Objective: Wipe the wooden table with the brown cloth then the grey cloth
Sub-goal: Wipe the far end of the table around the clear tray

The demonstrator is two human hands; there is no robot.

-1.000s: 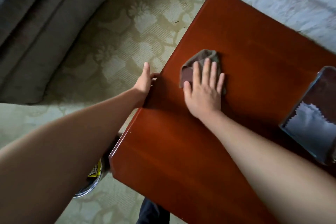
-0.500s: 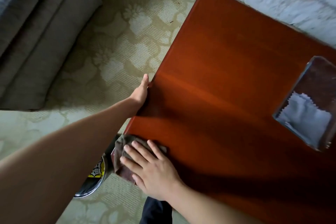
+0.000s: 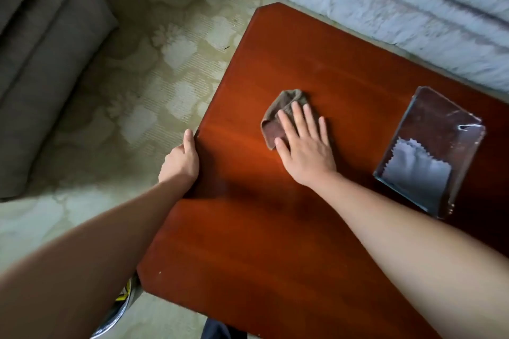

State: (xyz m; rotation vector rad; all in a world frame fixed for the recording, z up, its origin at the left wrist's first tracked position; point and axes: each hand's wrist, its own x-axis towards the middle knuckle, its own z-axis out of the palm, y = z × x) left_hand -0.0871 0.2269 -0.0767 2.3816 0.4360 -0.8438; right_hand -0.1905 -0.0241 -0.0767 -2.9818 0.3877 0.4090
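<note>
Light: dim, soft, coming from beyond my right hand (image 3: 305, 151).
Shadow: dark patch on the wooden table (image 3: 248, 242) left of my wrist.
Blur: slight; frame edges bowed.

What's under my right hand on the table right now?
The brown cloth, bunched, pressed onto the wooden table by the flat right hand. The part beneath palm and fingers is covered.

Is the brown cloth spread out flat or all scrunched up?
Scrunched up. The brown cloth is bunched into a wrinkly lump, with folds showing, under the flat fingers of the right hand on the wooden table.
</note>
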